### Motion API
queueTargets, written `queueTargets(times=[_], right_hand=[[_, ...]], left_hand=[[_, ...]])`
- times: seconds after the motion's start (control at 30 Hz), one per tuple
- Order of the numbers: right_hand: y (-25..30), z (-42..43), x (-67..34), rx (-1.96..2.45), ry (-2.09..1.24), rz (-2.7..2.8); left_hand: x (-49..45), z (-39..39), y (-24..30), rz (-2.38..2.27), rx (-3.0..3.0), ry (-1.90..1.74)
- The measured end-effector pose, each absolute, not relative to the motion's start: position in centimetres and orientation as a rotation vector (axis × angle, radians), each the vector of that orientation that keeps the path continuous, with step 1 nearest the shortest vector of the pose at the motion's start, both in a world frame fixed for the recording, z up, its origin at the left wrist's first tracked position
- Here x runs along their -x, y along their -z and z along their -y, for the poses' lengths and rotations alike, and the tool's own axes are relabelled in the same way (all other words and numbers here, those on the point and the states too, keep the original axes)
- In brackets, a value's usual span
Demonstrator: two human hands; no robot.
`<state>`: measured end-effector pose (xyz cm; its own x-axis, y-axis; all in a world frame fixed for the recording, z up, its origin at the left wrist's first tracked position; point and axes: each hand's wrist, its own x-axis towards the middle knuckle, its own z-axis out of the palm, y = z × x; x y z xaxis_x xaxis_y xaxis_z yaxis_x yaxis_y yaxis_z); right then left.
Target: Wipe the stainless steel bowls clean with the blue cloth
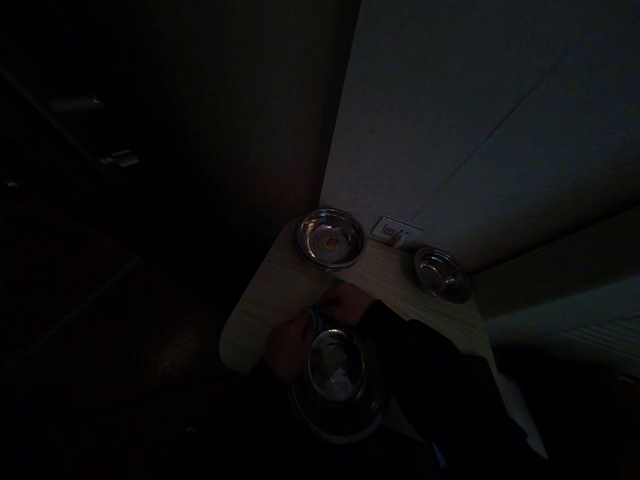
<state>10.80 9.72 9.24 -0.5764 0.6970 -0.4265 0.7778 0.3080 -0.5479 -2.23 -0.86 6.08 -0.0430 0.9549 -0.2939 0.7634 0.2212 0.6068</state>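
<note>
The scene is very dark. A shiny steel bowl [337,383] is held low in the middle, over the near edge of a pale wooden shelf [265,300]. My left hand [287,347] is closed on the bowl's left rim. My right hand [347,303], in a dark sleeve, grips the far rim, apparently with something pale between the two hands that I cannot make out. A second steel bowl [329,239] with a small sticker inside stands at the back of the shelf. A third steel bowl [441,274] stands to the right.
A white wall [475,120] rises behind the shelf, with a wall socket [396,232] between the two far bowls. The shelf's left end is rounded. Everything to the left is in near-total darkness; a faint light object [120,159] shows there.
</note>
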Motion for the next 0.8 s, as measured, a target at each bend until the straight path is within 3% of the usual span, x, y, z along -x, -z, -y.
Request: queueTargets(times=[0.27,0.6,0.8], right_hand=[[-9.7,-8.5,-18.9,-1.499,1.136,-2.339],[-9.4,-9.5,-11.9,-1.439,1.061,-2.428],[-9.5,-8.3,-18.0,-1.477,1.107,-2.354]], left_hand=[[1.9,1.0,-5.9,-1.822,-1.556,-0.491],[1.7,0.7,-6.3,-1.868,-1.596,-0.377],[1.4,1.1,-6.4,-1.892,-1.515,-0.415]])
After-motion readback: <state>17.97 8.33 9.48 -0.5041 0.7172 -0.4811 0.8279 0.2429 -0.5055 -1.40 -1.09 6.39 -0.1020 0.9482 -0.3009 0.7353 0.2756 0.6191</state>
